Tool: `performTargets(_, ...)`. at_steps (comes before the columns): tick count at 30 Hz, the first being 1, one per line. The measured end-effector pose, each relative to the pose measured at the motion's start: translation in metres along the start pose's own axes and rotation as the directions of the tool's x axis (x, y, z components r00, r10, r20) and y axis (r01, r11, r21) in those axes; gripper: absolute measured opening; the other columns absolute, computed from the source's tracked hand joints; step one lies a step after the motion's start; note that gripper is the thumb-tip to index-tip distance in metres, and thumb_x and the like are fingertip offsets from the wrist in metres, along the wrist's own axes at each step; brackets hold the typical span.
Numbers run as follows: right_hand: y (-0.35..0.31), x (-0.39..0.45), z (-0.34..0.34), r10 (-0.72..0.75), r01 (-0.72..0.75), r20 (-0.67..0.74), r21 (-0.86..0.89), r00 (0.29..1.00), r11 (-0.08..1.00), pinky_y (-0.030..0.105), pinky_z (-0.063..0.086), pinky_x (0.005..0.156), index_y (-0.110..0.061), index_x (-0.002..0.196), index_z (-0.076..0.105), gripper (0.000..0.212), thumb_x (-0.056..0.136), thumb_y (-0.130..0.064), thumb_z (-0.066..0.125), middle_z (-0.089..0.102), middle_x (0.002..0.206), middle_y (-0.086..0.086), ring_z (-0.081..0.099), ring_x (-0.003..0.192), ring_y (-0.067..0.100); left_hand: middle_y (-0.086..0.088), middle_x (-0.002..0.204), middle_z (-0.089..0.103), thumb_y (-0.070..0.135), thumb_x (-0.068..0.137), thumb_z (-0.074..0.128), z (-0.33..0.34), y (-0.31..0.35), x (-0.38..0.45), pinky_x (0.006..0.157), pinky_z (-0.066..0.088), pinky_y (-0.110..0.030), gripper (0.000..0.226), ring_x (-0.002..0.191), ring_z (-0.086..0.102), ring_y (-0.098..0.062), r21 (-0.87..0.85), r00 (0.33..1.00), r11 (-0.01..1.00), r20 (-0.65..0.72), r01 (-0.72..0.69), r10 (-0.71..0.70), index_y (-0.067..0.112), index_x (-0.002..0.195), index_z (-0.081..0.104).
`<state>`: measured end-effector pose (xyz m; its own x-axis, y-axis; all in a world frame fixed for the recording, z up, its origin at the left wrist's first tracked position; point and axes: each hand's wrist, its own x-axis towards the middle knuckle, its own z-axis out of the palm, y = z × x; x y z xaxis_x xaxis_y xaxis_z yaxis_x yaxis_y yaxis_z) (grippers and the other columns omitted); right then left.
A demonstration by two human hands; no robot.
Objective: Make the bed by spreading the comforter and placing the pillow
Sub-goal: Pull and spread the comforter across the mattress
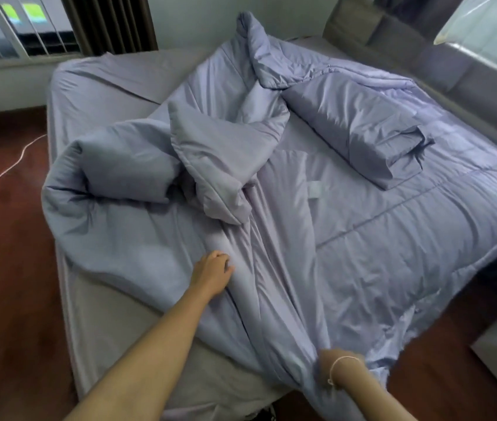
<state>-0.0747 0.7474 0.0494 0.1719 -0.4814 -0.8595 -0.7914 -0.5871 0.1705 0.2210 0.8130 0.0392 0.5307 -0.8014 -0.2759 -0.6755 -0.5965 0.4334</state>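
Head view: lavender comforter (347, 238) lies bunched on the bed (95, 86), its long twisted ridge running from near corner toward the far headboard (423, 50). Left hand (212, 273) grips a fold w/ curled fingers. Right hand (336, 370) clutches the near edge (fingers mostly hidden). Pillow (362, 129) lies diagonally, upper right.

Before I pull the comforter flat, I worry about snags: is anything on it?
Yes. The pillow lies on the comforter at its far right, and a bunched fold is heaped mid-bed. Both hands, left and right, already grip the near edge.
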Motion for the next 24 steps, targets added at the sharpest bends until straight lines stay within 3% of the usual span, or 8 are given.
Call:
performTargets(2, 0.016, 0.012, -0.004, 0.022, -0.022, -0.007, 0.014, 1.0, 1.0, 0.049, 0.038, 0.105, -0.018, 0.125, 0.056, 0.074, 0.068, -0.061, 0.038, 0.057, 0.133, 0.006, 0.052, 0.122, 0.03, -0.006, 0.138, 0.047, 0.037, 0.094, 0.05, 0.008, -0.019, 0.0, 0.103, 0.037, -0.039, 0.039, 0.124, 0.046, -0.029, 0.071, 1.0, 0.997, -0.016, -0.002, 0.003, 0.018, 0.127, 0.054)
performTargets(4, 0.019, 0.017, -0.033, 0.028, -0.006, -0.176, 0.127, 0.984, 0.992, 0.048, 0.034, 0.106, -0.025, 0.123, 0.058, 0.065, 0.074, -0.064, 0.04, 0.054, 0.133, 0.002, 0.049, 0.123, 0.029, -0.009, 0.138, 0.048, 0.038, 0.092, 0.053, 0.013, -0.035, 0.007, 0.104, 0.036, -0.04, 0.042, 0.125, 0.045, -0.03, 0.138, 0.999, 0.99, -0.049, 0.007, 0.0, 0.017, 0.128, 0.053)
performTargets(9, -0.011, 0.067, -0.136, -0.03, 0.318, -0.639, 0.34, 0.768, 0.885, 0.038, 0.025, 0.115, -0.024, 0.142, 0.039, 0.062, 0.087, -0.045, 0.058, 0.031, 0.153, 0.007, 0.028, 0.14, 0.028, -0.015, 0.104, 0.064, 0.027, 0.089, 0.058, 0.014, -0.034, 0.06, 0.082, 0.047, -0.042, 0.023, 0.093, 0.06, -0.037, 0.134, 0.94, 0.983, -0.299, -0.129, 0.164, 0.006, 0.09, 0.067)
performTargets(12, -0.035, 0.124, -0.187, -0.101, 0.415, -0.69, 0.305, 0.717, 0.857, 0.046, 0.017, 0.118, -0.029, 0.147, 0.025, 0.075, 0.084, -0.047, 0.063, 0.014, 0.159, 0.006, 0.011, 0.146, 0.03, -0.012, 0.089, 0.065, 0.05, 0.084, 0.049, 0.017, -0.019, 0.099, 0.076, 0.05, -0.039, 0.041, 0.084, 0.061, -0.036, 0.191, 0.864, 0.948, -0.394, -0.255, 0.312, 0.014, 0.093, 0.067)
performTargets(15, -0.044, 0.188, -0.215, -0.125, 0.397, -0.671, 0.269, 0.731, 0.877, 0.061, 0.011, 0.114, -0.043, 0.148, -0.002, 0.105, 0.073, -0.06, 0.069, -0.011, 0.16, -0.002, -0.009, 0.147, 0.031, -0.012, 0.143, 0.042, 0.079, 0.07, 0.042, 0.048, -0.02, 0.123, 0.11, 0.025, -0.05, 0.092, 0.132, 0.035, -0.035, 0.264, 0.952, 0.946, -0.185, -0.189, 0.242, 0.023, 0.143, 0.036)
performTargets(17, -0.048, 0.235, -0.209, -0.116, 0.345, -0.608, 0.273, 0.785, 0.898, 0.068, 0.008, 0.111, -0.048, 0.145, -0.011, 0.115, 0.065, -0.068, 0.069, -0.019, 0.158, -0.003, -0.013, 0.146, 0.033, -0.015, 0.158, 0.009, 0.09, 0.061, 0.034, 0.082, -0.037, 0.13, 0.115, 0.003, -0.052, 0.116, 0.144, 0.008, -0.034, 0.266, 0.984, 0.961, -0.136, -0.074, 0.113, 0.024, 0.151, 0.004)
performTargets(18, -0.048, 0.254, -0.202, -0.111, 0.335, -0.605, 0.271, 0.788, 0.902, 0.069, 0.006, 0.11, -0.048, 0.144, -0.012, 0.115, 0.063, -0.071, 0.067, -0.021, 0.158, -0.002, -0.014, 0.145, 0.034, -0.019, 0.157, 0.008, 0.091, 0.06, 0.03, 0.096, -0.044, 0.131, 0.115, 0.003, -0.053, 0.12, 0.144, 0.009, -0.036, 0.283, 0.982, 0.958, -0.166, -0.042, 0.092, 0.021, 0.152, 0.003)
performTargets(24, -0.05, 0.28, -0.196, -0.155, 0.373, -0.64, 0.22, 0.752, 0.901, 0.061, 0.007, 0.114, -0.037, 0.15, 0.003, 0.098, 0.075, -0.07, 0.058, -0.002, 0.16, 0.007, -0.002, 0.146, 0.037, -0.015, 0.13, 0.056, 0.063, 0.083, 0.032, 0.109, -0.046, 0.135, 0.095, 0.043, -0.053, 0.074, 0.114, 0.055, -0.037, 0.437, 0.974, 0.897, -0.168, -0.062, 0.15, 0.015, 0.138, 0.046)
